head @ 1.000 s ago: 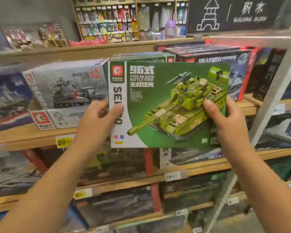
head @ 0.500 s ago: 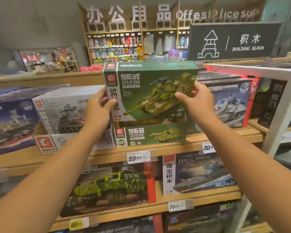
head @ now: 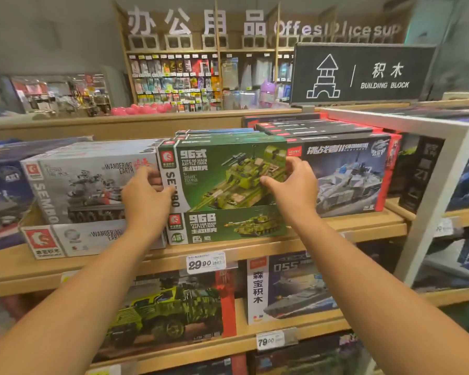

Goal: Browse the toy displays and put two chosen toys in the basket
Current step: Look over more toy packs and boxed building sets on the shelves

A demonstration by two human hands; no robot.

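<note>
Left hand (head: 146, 194): fingers curled round the left end of the green tank box (head: 222, 174), thumb across the white brand strip on its front. Right hand (head: 293, 185): grips the right end of the same box, fingers over the upper right corner, thumb pressed on the printed tank picture.

Green tank box: marked "96" and "Type 96 Main Battle Tank"; stands upright, face forward, on top of a flatter green box (head: 226, 224) marked "96B", which lies at the front edge of the upper wooden shelf (head: 363, 226).

Left of it, touching or just beside: grey "Wandering Earth" box (head: 84, 185), upright, resting on another grey box (head: 92, 239) of the same series near the shelf's front edge.

Right of it, just beside: red-edged box with a pale tank (head: 347, 174), more flat boxes stacked behind.

Shelf front edge: price tag "29.90" (head: 206, 262) below the green boxes.

Lower shelf: box with a green camouflage truck (head: 168, 309); white-and-blue "055" ship box (head: 287, 288) to its right; tag "79.00" (head: 270, 340) on that shelf's edge.

Above the far right end: dark sign "Building Block" (head: 363, 74).
</note>
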